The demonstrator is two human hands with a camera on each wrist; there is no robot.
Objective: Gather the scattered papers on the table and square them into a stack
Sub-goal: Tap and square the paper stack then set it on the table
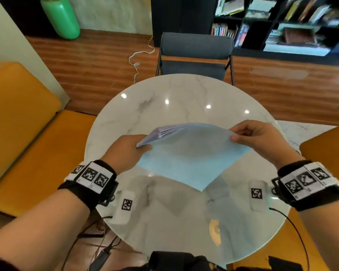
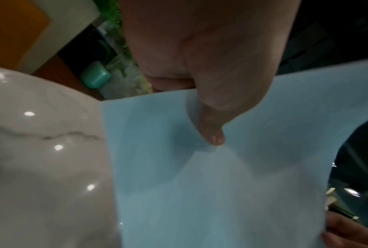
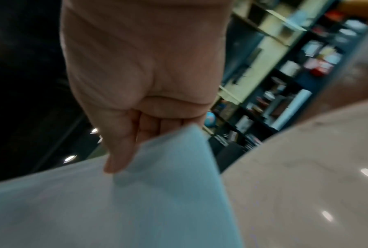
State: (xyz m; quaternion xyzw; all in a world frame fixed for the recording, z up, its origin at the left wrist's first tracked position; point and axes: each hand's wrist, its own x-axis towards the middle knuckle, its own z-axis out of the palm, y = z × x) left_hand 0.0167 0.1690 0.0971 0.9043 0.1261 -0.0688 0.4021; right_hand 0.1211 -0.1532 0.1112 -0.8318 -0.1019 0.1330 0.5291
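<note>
My left hand (image 1: 125, 151) and right hand (image 1: 260, 141) pinch opposite corners of the thin, pale-blue paper sheaf (image 1: 190, 153), held above the round white marble table (image 1: 164, 90). Light, limp, slippery sheets, likely to fan; grip near edges.

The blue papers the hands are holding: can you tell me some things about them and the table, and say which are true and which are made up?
1. Both hands hold the blue papers. True: the left hand pinches one corner, the right hand the opposite one.
2. The papers lie flat on the table. False: they are lifted above the marble table, with one corner pointing down.
3. It is a single sheet. False: several edges show fanned near the left hand.
4. A dark chair stands at the table's far side. True.
5. The vase on the floor is red. False: the vase is green.
</note>
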